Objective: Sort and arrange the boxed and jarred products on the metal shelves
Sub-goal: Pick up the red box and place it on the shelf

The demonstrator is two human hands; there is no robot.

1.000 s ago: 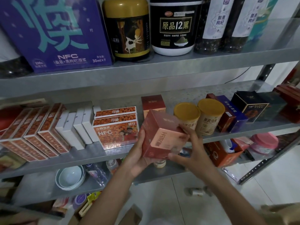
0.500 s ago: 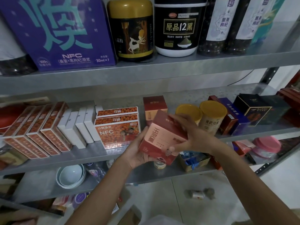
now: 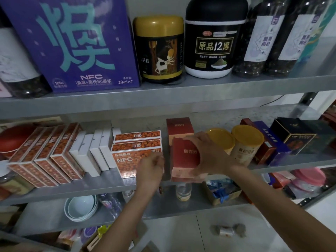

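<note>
Right hand: the right hand (image 3: 209,153) has its fingers curled over the top and right side of the red box (image 3: 183,160), gripping it.
Left hand: the left hand (image 3: 151,170) is just left of that box and blurred. I cannot tell whether it is spread or curled, or whether it touches the box.
Red box: upright under the right hand, at the front edge of the middle shelf (image 3: 81,186). Whether its full weight is down is not clear.
Behind the hand: a second red box (image 3: 180,128) of the same kind, so the two form a front-to-back row.
Left of the hands: NFC boxes (image 3: 138,135) stacked flat, then white boxes (image 3: 91,153) and leaning orange boxes (image 3: 45,155) in rows.
Right of the hand: two jars (image 3: 247,142) close by, with dark boxes (image 3: 291,137) beyond them.
Done: by the look of it, the left half is grouped by kind and the red pair is nearly lined up.
Left: let go and square the red box. The dark boxes sit at mixed angles and probably need straightening.
</note>
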